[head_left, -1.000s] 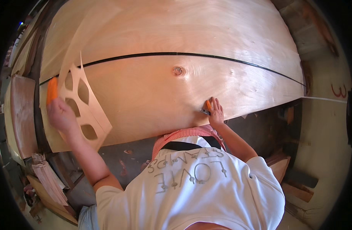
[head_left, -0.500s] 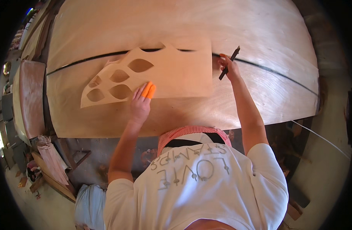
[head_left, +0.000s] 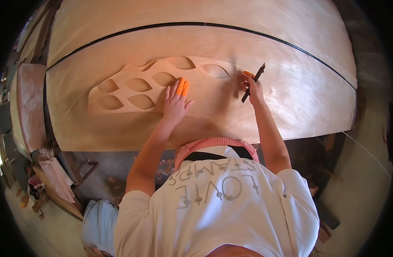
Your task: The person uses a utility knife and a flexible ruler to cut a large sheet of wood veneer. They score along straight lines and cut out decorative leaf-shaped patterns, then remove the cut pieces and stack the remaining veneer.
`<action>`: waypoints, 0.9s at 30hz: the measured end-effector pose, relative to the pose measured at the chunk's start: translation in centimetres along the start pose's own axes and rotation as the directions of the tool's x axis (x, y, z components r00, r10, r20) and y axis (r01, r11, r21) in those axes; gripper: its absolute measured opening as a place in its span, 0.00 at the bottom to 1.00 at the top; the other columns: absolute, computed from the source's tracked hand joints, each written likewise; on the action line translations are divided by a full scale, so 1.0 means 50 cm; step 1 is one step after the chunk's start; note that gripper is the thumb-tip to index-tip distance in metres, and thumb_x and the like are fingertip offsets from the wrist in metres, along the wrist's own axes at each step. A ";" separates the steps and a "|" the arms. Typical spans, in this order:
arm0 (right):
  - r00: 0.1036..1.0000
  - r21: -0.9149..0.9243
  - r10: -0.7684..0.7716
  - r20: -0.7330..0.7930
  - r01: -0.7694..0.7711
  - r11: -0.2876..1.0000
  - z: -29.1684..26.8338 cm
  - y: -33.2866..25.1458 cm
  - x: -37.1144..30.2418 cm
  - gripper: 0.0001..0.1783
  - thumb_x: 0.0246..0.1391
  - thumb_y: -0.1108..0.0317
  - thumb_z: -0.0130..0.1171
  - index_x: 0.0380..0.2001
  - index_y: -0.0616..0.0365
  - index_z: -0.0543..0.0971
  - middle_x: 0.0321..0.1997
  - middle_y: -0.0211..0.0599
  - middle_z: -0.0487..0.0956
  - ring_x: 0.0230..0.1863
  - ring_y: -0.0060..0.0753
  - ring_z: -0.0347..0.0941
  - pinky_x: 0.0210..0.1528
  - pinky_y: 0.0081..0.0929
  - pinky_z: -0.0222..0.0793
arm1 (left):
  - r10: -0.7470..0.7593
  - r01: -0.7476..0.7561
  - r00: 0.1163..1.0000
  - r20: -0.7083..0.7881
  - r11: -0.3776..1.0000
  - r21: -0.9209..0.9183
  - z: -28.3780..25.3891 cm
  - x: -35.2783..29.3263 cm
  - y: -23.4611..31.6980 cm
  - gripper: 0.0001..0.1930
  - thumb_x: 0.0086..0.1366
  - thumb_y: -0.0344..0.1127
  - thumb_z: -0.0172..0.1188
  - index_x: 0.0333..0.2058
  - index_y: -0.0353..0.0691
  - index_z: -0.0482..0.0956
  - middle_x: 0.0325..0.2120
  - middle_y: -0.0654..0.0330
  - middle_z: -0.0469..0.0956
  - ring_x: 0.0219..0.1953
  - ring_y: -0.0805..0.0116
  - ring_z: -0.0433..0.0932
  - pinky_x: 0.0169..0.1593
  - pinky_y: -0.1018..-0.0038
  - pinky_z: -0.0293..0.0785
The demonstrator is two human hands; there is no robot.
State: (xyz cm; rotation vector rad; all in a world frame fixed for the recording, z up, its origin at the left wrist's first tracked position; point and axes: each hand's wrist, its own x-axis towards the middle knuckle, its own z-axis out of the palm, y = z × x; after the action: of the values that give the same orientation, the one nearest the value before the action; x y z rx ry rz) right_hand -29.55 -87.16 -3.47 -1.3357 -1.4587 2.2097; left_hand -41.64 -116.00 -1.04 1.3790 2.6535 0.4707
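A thin tan sheet like wood veneer point(head_left: 205, 95) lies on the pale wooden worktop, pierced by several leaf-shaped holes. My left hand point(head_left: 177, 105) rests flat on it beside the holes, fingers stretched, with orange covers on two fingers. At the sheet's right end, my right hand point(head_left: 254, 89) is closed around a slim black craft knife point(head_left: 259, 73), its tip pointing up and away from me. An orange finger cover shows on this hand too. Close to the right hand is a leaf-shaped opening; motion blur hides the sheet's right edge.
A long dark line point(head_left: 162, 26) curves across the far part of the worktop point(head_left: 299, 115); whether strip or seam, I cannot tell. Left of it stands a reddish-brown panel point(head_left: 34, 107). Below are a pink cloth point(head_left: 55, 171) and a pale blue bundle point(head_left: 100, 229).
The sheet, which lay across the dark line, now lies wholly on my side of it. The line appears farther away. My left hand has shifted right; the right hand still holds the knife.
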 end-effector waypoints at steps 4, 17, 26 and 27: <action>1.000 0.016 0.010 -0.016 -0.010 1.000 0.004 -0.002 -0.003 0.15 0.58 0.62 0.42 0.43 0.59 0.71 0.39 0.32 0.76 0.24 0.16 0.66 0.20 0.14 0.57 | -0.050 0.046 0.993 0.105 0.998 0.035 0.022 -0.008 0.022 0.37 0.52 0.47 0.56 0.57 0.38 0.54 0.58 0.54 0.53 0.61 0.59 0.49 0.60 0.53 0.41; 0.998 -0.273 -0.055 0.041 0.064 0.960 0.044 -0.005 -0.042 0.16 0.58 0.61 0.42 0.41 0.60 0.73 0.21 0.27 0.70 0.16 0.11 0.54 0.16 0.12 0.49 | -0.037 0.035 0.998 0.046 0.999 0.030 0.035 0.003 -0.008 0.36 0.53 0.46 0.54 0.57 0.35 0.54 0.59 0.52 0.50 0.61 0.58 0.48 0.60 0.53 0.40; 0.966 -0.621 0.033 0.255 0.138 0.771 0.094 0.042 -0.052 0.15 0.49 0.62 0.54 0.36 0.61 0.72 0.19 0.24 0.68 0.21 0.15 0.63 0.24 0.18 0.61 | -0.154 0.130 0.970 -0.188 0.983 -0.132 0.061 0.062 -0.034 0.29 0.57 0.41 0.50 0.55 0.34 0.56 0.58 0.50 0.51 0.60 0.57 0.50 0.61 0.58 0.41; 0.959 -0.703 -0.002 0.283 0.209 0.680 0.101 0.028 -0.063 0.17 0.49 0.64 0.52 0.41 0.62 0.70 0.22 0.34 0.71 0.24 0.26 0.68 0.28 0.24 0.65 | -0.173 0.154 0.960 -0.219 0.983 -0.100 0.068 0.077 -0.044 0.28 0.57 0.40 0.49 0.55 0.34 0.57 0.58 0.50 0.51 0.60 0.58 0.51 0.61 0.58 0.41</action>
State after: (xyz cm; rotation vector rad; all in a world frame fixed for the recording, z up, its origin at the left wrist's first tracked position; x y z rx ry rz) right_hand -31.07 -92.93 -2.19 -1.0768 -2.6407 1.8143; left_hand -44.75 -113.30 -4.82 1.1310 2.8593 0.7494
